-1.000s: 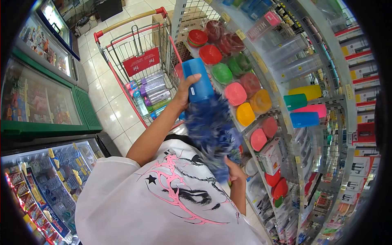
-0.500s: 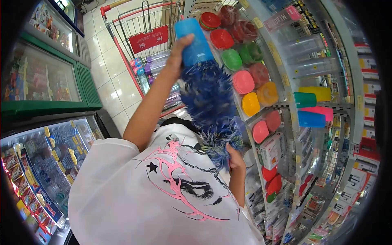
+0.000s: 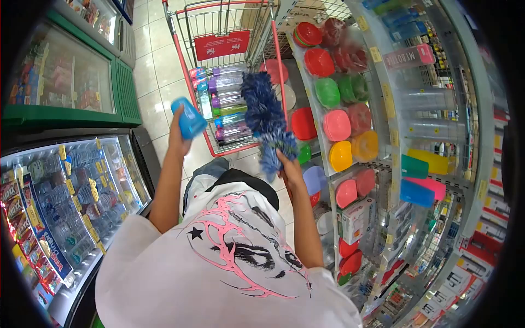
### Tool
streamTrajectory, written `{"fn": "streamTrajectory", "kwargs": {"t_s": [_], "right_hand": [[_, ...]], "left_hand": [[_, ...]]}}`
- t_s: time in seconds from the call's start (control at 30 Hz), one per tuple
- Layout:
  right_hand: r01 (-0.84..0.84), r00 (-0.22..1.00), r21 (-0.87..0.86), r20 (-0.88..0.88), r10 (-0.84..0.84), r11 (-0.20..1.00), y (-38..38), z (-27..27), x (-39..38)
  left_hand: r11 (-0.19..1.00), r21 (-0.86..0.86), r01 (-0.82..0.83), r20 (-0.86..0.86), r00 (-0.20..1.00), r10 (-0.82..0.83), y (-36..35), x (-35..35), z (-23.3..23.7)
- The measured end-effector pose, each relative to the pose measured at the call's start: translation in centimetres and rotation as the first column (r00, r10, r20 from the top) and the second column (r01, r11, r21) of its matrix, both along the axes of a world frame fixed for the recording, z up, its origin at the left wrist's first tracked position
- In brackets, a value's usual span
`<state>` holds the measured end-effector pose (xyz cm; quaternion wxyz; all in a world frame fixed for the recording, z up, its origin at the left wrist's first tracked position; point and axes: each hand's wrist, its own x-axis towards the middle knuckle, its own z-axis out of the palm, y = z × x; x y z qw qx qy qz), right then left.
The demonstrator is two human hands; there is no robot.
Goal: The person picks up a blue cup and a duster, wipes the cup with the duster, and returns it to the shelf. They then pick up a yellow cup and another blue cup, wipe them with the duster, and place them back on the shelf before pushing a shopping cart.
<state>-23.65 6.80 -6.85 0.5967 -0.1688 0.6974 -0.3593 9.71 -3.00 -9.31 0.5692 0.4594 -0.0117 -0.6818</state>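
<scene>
My left hand (image 3: pixel 178 136) is closed around a blue plastic cup (image 3: pixel 190 120), held out to the left over the floor and beside the shopping cart. A fluffy blue feather-like duster (image 3: pixel 265 109) is gripped near its lower end by my right hand (image 3: pixel 290 168). The duster points up and away, its far end over the cart's edge. Its handle is mostly hidden by my fingers. The cup and duster are apart from each other.
Bottles with purple caps (image 3: pixel 227 98) lie in the red-framed shopping cart (image 3: pixel 221 45) ahead. On the right, shelves carry coloured bowls (image 3: pixel 337 124) and plastic cups (image 3: pixel 418 191). Glass-topped freezers (image 3: pixel 71 76) and a drinks fridge (image 3: pixel 82 191) line the left side.
The blue cup has moved left and down, away from the duster it was touching. The duster has shifted left with my right hand, which has risen.
</scene>
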Motion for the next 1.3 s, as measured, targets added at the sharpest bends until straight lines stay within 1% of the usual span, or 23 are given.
{"fn": "streamTrajectory", "kwargs": {"t_s": [0.07,0.17,0.23,0.27,0.3,0.33,0.37,0.43,0.53,0.57,0.63,0.67,0.73,0.8,0.83,0.9,0.97,1.07,1.13,1.17,1.23,1.27,1.3], "right_hand": [[-0.136,0.990,0.021,0.049,0.135,0.991,-3.8,-3.2,-0.1],[-0.210,0.977,-0.002,-0.046,0.209,0.978,-9.3,-6.6,1.3],[-0.304,0.917,-0.158,-0.315,0.244,0.939,-11.3,-9.4,1.2],[-0.314,0.917,-0.157,-0.304,0.257,0.936,-11.4,-9.9,0.9],[-0.492,0.695,-0.007,-0.606,0.388,0.871,-11.7,-10.2,0.4],[-0.588,0.362,0.190,-0.807,0.466,0.786,-11.9,-10.7,0.4],[-0.589,0.368,0.184,-0.806,0.464,0.787,-11.4,-11.2,0.6],[-0.622,0.253,0.230,-0.846,0.469,0.749,-8.9,-11.6,0.3],[-0.661,0.180,0.236,-0.872,0.456,0.712,-5.3,-4.3,1.4],[-0.646,0.194,0.228,-0.874,0.445,0.729,-3.8,-2.4,1.3],[-0.554,0.726,-0.049,-0.517,0.453,0.831,-1.0,0.7,0.6],[-0.510,0.747,-0.058,-0.525,0.408,0.858,0.1,1.7,0.3],[-0.261,0.954,-0.282,-0.220,0.203,0.923,2.1,3.7,-0.5],[-0.197,0.954,-0.367,-0.285,0.091,0.909,3.1,8.5,-0.2],[-0.196,0.941,-0.436,-0.335,0.044,0.878,3.4,10.3,0.2],[-0.052,0.961,-0.519,-0.258,-0.099,0.853,4.3,12.0,0.6],[0.036,0.949,-0.475,-0.259,-0.179,0.879,5.8,13.3,-0.1],[0.151,0.915,-0.540,-0.242,-0.324,0.828,9.1,13.5,-1.5],[0.318,0.911,-0.518,-0.067,-0.408,0.794,11.2,13.7,-2.1],[0.345,0.896,-0.537,-0.055,-0.440,0.770,12.1,13.7,-2.6],[0.281,0.912,-0.512,-0.120,-0.391,0.812,14.1,13.8,-3.6],[0.225,0.882,-0.516,-0.253,-0.398,0.827,14.7,13.2,-4.5],[0.237,0.875,-0.529,-0.247,-0.416,0.815,15.5,13.1,-5.5]], "left_hand": [[0.992,0.123,-0.025,-0.036,0.999,0.030,3.9,-0.8,-0.6],[0.977,0.209,-0.051,-0.054,0.997,0.064,7.3,-1.1,-1.2],[0.966,0.249,-0.073,-0.056,0.994,0.089,8.6,-0.8,-1.1],[0.968,0.245,-0.049,-0.045,0.997,0.061,8.7,-0.5,-0.9],[0.971,0.237,-0.020,-0.034,0.999,0.029,8.6,0.0,-0.7],[0.979,0.202,-0.009,-0.028,0.999,0.015,8.4,0.4,-0.4],[0.980,0.200,-0.009,-0.022,1.000,0.014,8.0,0.8,-0.1],[0.984,0.168,0.049,-0.019,0.999,-0.047,7.0,1.1,0.9],[0.986,0.097,0.132,0.024,0.991,-0.135,4.9,-0.4,3.3],[0.982,0.037,0.184,0.052,0.981,-0.185,4.2,-1.2,3.9],[0.938,-0.083,0.336,-0.034,0.940,-0.339,2.8,-3.4,4.1],[0.900,-0.129,0.416,-0.040,0.905,-0.424,2.1,-5.0,4.8],[0.811,-0.202,0.549,-0.048,0.821,-0.569,0.8,-9.4,6.8],[0.629,-0.286,0.722,0.047,0.667,-0.744,0.6,-14.1,9.2],[0.493,-0.310,0.813,0.184,0.560,-0.808,0.7,-16.1,9.6],[0.271,-0.311,0.911,0.453,0.393,-0.800,1.8,-20.1,10.5],[0.095,-0.369,0.925,0.434,0.261,-0.863,3.0,-23.2,11.6],[0.010,-0.371,0.929,0.453,0.190,-0.871,4.4,-26.0,10.9],[-0.006,-0.418,0.908,0.441,0.197,-0.876,5.6,-27.1,11.5],[-0.047,-0.416,0.908,0.463,0.167,-0.871,6.2,-27.5,11.7],[-0.142,-0.463,0.875,0.540,0.152,-0.828,7.4,-27.8,12.1],[-0.162,-0.499,0.851,0.575,0.186,-0.797,7.7,-28.1,12.4],[-0.182,-0.497,0.848,0.587,0.174,-0.790,7.6,-28.3,12.8]]}}
